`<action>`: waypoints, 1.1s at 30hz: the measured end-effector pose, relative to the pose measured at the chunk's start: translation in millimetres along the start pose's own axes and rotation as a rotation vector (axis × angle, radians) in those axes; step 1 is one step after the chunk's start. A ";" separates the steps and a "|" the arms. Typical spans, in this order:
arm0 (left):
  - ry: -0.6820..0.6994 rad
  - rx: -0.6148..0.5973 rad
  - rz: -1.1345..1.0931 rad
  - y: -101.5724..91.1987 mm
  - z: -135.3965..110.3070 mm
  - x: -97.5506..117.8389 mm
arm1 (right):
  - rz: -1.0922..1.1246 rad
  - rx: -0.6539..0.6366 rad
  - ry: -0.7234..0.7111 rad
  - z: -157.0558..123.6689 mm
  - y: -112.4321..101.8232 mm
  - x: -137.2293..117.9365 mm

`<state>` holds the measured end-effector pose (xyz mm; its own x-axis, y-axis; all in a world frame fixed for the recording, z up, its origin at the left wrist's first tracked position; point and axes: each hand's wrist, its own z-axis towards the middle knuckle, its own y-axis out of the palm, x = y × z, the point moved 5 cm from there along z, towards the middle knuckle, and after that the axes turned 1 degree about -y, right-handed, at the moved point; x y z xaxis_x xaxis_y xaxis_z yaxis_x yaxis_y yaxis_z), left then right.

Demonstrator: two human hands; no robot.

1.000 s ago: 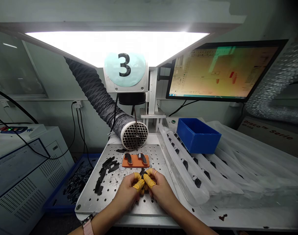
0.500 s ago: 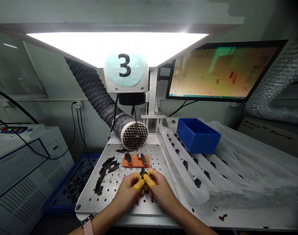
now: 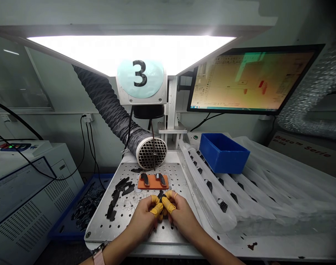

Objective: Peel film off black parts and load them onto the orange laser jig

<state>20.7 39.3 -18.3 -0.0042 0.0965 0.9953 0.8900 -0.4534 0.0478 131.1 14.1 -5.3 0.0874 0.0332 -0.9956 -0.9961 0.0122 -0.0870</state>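
Observation:
My left hand and my right hand rest together on the perforated metal plate, fingertips in yellow finger cots. Between them they pinch a small black part, mostly hidden by the fingers. Just beyond the hands lies an orange fixture holding two dark parts. Loose black strips lie scattered on the plate to the left of the hands.
A laser head marked 3 hangs over the fixture, with a black extraction hose beside it. A blue bin and clear trays of parts lie to the right. A monitor stands behind. A blue crate of scraps sits lower left.

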 end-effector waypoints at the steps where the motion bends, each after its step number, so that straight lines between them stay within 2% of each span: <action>1: 0.003 0.000 0.000 -0.2 0.3 -0.2 | -0.003 0.000 0.000 0.1 0.0 0.1; 8: 0.015 0.003 0.019 -1.0 0.8 -3.8 | -0.002 0.000 0.010 0.1 0.1 -1.0; 14: 0.132 0.057 0.064 -0.7 -2.8 4.8 | 0.003 0.011 -0.001 -0.7 0.3 -2.8; 21: 0.163 0.080 0.045 -2.4 -9.1 15.4 | -0.012 0.044 0.035 0.8 -0.6 3.8; 27: 0.126 0.052 -0.025 -4.4 -2.5 11.5 | -0.046 0.079 0.040 3.4 2.0 5.3; 30: 0.074 0.054 -0.077 -4.6 0.0 6.7 | -0.088 0.144 0.086 7.9 -1.9 5.4; 33: 0.070 0.064 -0.068 -4.0 -0.9 5.3 | -0.158 0.277 0.080 21.8 -13.5 -0.1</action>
<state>16.8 40.8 -13.1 -0.0954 0.0622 0.9935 0.9138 -0.3903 0.1121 144.7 35.7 -3.3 0.2287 -0.0690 -0.9711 -0.9291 0.2823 -0.2388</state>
